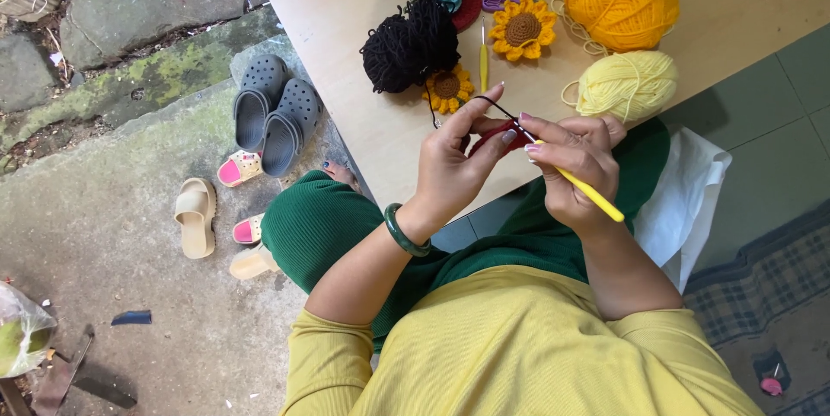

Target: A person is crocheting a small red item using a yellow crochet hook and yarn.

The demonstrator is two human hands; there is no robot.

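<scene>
Crochet work is in hand, judging by the tools: the left hand (454, 165) pinches a small dark red crocheted piece (493, 137) between thumb and curled fingers, with the forefinger raised to carry a strand of black yarn (494, 105) that runs taut across to the hook. The right hand (575, 156) grips a yellow-handled crochet hook (588, 193) in a closed, pencil-like hold, its fingers pressed together around the shaft and its metal tip touching the red piece, just above the near edge of the desk (363, 135). This looks like the middle of a stitch; the move at hand seems to call for steady tension on the strand and a small turn of the hook tip, though the tip itself is too small to read clearly. On the desk beyond lie a loose black yarn bundle (409, 46), two crocheted sunflowers (522, 29), a spare yellow hook (483, 57), an orange yarn ball (622, 3) and a pale yellow yarn ball (628, 84). Grey clogs (275, 109) sit on the ground at the person's left.
</scene>
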